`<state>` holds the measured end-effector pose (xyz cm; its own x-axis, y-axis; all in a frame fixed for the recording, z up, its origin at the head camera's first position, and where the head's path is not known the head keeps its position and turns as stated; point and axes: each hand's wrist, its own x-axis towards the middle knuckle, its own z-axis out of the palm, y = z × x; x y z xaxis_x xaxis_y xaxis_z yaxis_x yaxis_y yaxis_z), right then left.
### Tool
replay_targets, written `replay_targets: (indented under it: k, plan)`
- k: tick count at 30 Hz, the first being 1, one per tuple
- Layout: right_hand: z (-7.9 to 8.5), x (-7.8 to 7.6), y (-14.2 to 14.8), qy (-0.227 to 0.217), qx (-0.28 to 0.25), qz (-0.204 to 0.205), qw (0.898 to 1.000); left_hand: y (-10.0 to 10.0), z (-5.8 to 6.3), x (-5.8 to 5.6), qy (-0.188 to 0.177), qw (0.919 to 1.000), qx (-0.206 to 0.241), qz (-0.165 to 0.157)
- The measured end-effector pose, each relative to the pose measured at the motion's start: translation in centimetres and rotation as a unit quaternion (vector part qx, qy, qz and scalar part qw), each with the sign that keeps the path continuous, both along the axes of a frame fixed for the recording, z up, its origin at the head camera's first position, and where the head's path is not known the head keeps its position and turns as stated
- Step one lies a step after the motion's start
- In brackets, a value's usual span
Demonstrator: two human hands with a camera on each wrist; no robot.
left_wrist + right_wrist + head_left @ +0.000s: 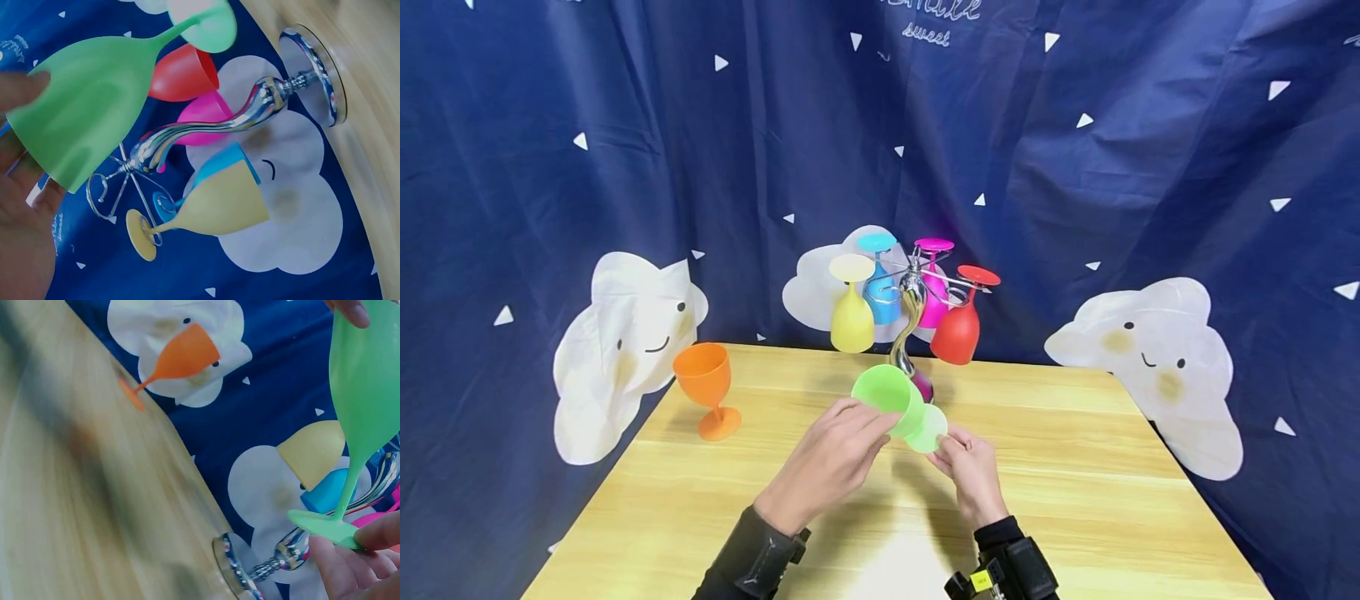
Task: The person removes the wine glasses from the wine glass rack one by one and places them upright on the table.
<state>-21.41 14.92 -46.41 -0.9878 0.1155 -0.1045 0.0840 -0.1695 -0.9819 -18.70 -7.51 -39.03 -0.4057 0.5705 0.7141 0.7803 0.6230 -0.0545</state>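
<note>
Between my two hands is a green goblet (883, 390), tilted with its mouth up and to the left. My left hand (831, 458) grips its bowl near the rim; in the left wrist view the thumb lies across the bowl's side and fingers are behind it. The goblet's foot (322, 526) is pinched between thumb and fingers of my right hand (972, 475). Behind it stands a chrome glass rack (913, 302) with a curved stem. From its wire loops hang upside-down goblets: yellow (852, 321), blue (882, 298), magenta (934, 304) and red (957, 333).
An orange goblet (703, 379) stands upright at the table's left edge. The light wooden table (1075, 483) ends at a dark blue curtain (700, 167) printed with white clouds and triangles. Bare wood shows right of my hands.
</note>
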Motion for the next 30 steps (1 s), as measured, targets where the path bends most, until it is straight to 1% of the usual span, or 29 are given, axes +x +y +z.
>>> replay_targets:
  k: [3, 8, 11, 14, 17, 21, 24, 28, 30]
  plan:
    - [-0.4, 0.3, -0.1, -0.002, -0.002, 0.012, 1.0, 0.0, 0.0, -0.1, 0.005, 0.9999, -0.011, 0.005]
    - [-0.6, 0.7, -0.1, 0.004, 0.004, 0.038, 0.999, -0.3, 0.2, -0.3, -0.008, 1.0, 0.001, -0.001]
    - [-0.6, 0.6, 0.1, 0.007, 0.014, 0.056, 0.998, -1.0, 0.4, -0.4, -0.021, 0.9998, 0.008, 0.001]
    - [-0.7, 0.5, 0.5, 0.006, 0.027, 0.069, 0.997, -2.2, 0.5, -0.5, -0.039, 0.9991, 0.011, 0.012]
    - [-0.7, 0.3, 1.1, 0.002, 0.036, 0.076, 0.996, -4.0, 0.5, -0.7, -0.048, 0.9984, 0.009, 0.027]
    - [-0.8, 0.1, 2.0, -0.001, 0.05, 0.076, 0.996, -7.0, 0.3, -0.8, -0.056, 0.997, 0.001, 0.054]
    - [-0.9, 0.0, 2.7, -0.003, 0.057, 0.074, 0.996, -9.5, -0.1, -0.8, -0.055, 0.9945, -0.008, 0.089]
    - [-1.0, 0.0, 3.5, -0.007, 0.063, 0.073, 0.995, -12.9, -0.7, -0.5, -0.052, 0.9884, -0.03, 0.14]
    - [-1.0, 0.0, 3.8, -0.011, 0.07, 0.072, 0.995, -14.6, -1.0, -0.2, -0.058, 0.9853, -0.04, 0.156]
